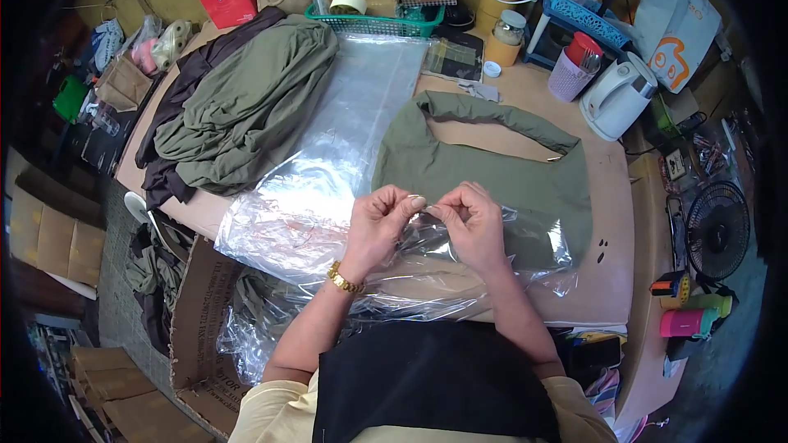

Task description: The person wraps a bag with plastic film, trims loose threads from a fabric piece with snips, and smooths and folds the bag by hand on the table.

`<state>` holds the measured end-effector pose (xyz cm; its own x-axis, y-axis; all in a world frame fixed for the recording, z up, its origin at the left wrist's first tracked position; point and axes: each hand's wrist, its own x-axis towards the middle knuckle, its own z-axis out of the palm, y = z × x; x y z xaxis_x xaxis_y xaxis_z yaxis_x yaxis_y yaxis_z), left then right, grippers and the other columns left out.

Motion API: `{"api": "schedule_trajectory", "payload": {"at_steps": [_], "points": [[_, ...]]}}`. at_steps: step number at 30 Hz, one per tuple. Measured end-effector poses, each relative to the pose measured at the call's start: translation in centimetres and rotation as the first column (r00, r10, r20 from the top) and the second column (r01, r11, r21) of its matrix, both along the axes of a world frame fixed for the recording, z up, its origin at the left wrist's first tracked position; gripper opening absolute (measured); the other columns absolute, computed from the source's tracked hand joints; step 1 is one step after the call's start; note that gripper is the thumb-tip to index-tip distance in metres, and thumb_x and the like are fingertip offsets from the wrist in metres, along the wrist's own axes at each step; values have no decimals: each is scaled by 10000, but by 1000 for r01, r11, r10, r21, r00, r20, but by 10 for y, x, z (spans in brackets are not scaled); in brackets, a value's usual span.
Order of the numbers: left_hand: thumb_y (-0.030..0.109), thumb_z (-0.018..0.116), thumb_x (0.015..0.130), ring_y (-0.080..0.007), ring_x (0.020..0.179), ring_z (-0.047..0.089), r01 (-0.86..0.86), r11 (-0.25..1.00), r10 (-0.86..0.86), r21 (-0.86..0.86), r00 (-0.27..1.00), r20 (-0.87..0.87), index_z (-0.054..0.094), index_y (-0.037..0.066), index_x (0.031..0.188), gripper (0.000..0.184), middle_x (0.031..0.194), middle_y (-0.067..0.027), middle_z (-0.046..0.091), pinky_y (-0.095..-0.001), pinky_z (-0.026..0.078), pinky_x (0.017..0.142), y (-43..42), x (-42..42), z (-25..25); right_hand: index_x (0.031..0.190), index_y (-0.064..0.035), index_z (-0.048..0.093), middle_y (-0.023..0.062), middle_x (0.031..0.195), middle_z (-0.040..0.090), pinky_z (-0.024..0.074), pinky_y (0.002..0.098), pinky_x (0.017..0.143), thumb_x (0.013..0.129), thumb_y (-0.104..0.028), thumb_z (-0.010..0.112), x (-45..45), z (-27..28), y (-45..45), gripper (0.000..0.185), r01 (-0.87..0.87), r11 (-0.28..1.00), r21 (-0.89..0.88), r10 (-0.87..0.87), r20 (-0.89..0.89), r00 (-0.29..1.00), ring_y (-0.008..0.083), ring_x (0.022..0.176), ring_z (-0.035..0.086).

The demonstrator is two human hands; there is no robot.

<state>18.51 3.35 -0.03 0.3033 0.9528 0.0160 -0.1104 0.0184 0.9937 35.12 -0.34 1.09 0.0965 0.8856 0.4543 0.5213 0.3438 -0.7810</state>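
Observation:
Both hands are close together at the middle of the table. My left hand (384, 217) has thumb and fingers pinched on the edge of a clear plastic bag (538, 242). Right beside it, my right hand (469, 217) pinches the same plastic, the fingertips of the two hands nearly touching. The bag lies over the lower part of a folded olive-green garment (492, 172), which has a long opening near its top and a small pale tag or zipper pull. To the left spreads a stack of clear plastic bags (353, 107), bright with glare.
Olive and dark garments (246, 107) are heaped on the table's left. A cardboard box (193, 320) with plastic stands below the front edge. Behind are a green basket (414, 27), a jar (509, 29), a pink cup (569, 75) and a white kettle (617, 98). A fan (718, 230) is at right.

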Motion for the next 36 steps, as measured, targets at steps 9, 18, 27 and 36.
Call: {"api": "schedule_trajectory", "payload": {"at_steps": [9,18,27,36], "points": [[241,635,994,-19,525,493,-96,969,95,227,995,18,580,59,692,357,666,15,615,-190,375,471,-3,16,-8,811,-15,608,107,613,577,427,332,501,958,-145,650,-2,-3,-4,201,28,999,-34,-31,-83,996,208,492,555],[220,657,979,-5,587,482,-30,973,-25,229,972,233,604,49,862,214,718,23,624,-191,381,530,2,14,-6,841,-26,641,21,670,601,452,261,611,940,-112,666,7,-9,9,134,-172,982,82,185,-213,959,117,672,576],[250,639,983,-42,622,483,470,880,-434,-62,851,296,624,40,919,220,786,38,593,-209,389,582,8,0,-24,815,-30,626,-23,658,561,392,244,552,968,-156,656,2,0,5,200,-113,994,9,99,-552,828,58,603,495],[329,537,1032,-77,520,383,555,804,-150,-211,534,832,552,141,870,249,636,45,401,-238,326,473,51,-30,8,723,-95,714,-45,669,578,358,303,791,770,-243,827,51,31,-10,192,-868,363,-339,845,-272,459,92,683,503]]}}
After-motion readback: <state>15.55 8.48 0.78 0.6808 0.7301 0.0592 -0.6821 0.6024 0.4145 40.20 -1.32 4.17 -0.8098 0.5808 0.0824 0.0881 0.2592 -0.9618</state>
